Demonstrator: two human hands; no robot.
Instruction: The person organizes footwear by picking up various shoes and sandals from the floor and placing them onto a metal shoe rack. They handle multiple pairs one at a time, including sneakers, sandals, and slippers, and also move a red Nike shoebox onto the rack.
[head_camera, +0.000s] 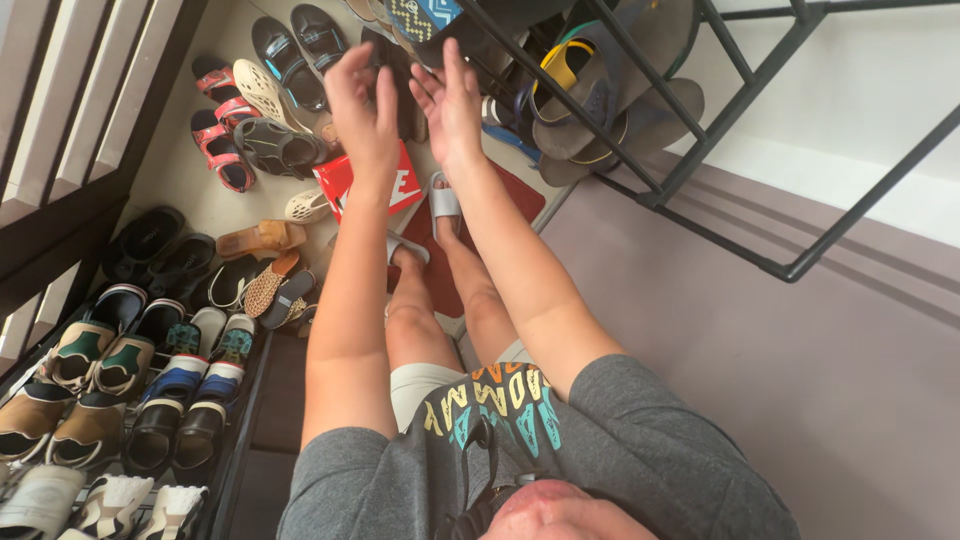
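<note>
Both hands raised, palms facing, nothing gripped: left hand (362, 98) fingers together and straight, right hand (448, 95) fingers slightly spread. Dark slippers (405, 90) show in the gap between them, untouched as far as I can tell. Red shoebox (345, 185) just at 6 o'clock of the left hand. Metal shoe rack (690, 160) at 3 o'clock, partly loaded; many sandals (225, 140) on the floor at 9 o'clock
</note>
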